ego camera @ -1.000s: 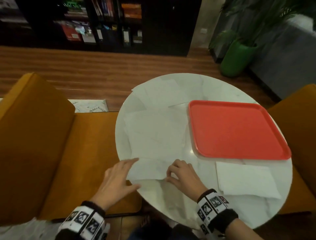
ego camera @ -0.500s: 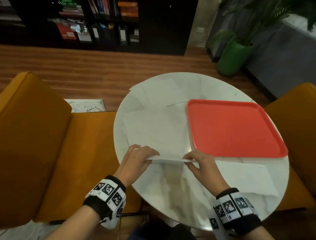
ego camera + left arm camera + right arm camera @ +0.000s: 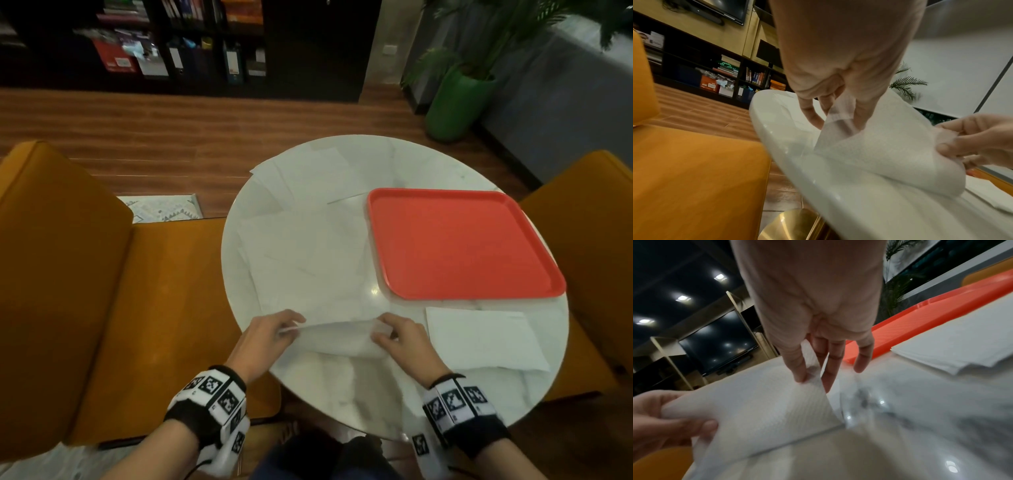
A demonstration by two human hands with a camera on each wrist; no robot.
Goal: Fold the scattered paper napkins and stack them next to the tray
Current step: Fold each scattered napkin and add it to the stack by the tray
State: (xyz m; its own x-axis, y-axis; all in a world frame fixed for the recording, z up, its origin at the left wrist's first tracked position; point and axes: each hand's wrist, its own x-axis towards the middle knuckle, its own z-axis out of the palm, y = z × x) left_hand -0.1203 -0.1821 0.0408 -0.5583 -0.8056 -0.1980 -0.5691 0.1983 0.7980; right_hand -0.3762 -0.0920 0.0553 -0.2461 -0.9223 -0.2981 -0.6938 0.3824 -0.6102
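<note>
On the near part of the round marble table (image 3: 394,164), both hands hold 1 paper napkin (image 3: 337,337) in mid-fold. The left hand (image 3: 270,334) pinches its left end between thumb and fingertips (image 3: 859,120), with the layers doubled over there. The right hand (image 3: 402,339) pinches the right end between thumb and index finger, its other fingers (image 3: 863,358) hanging straight and free. The fold sags between the 2 grips, its lower edge touching the tabletop.

To the right, just near of the red tray (image 3: 459,243), lies the stack of folded napkins (image 3: 483,337), its far edge just beside the tray's near rim. More unfolded napkins (image 3: 308,253) overlap each other across the left and far parts of the table, some beside the tray's left rim.

The main risk is a skewed fold: if 1 hand leads the other, the top edge will land off the lower edge and the crease will run crooked. The thin tissue could tear if the 2 pinches pull apart too hard. The napkin lies close to the table's near edge, so a loose grip could let it slide off onto the floor. Dragging it sideways toward the stack could also catch the loose sheets to the left, or knock the stack out of line.
</note>
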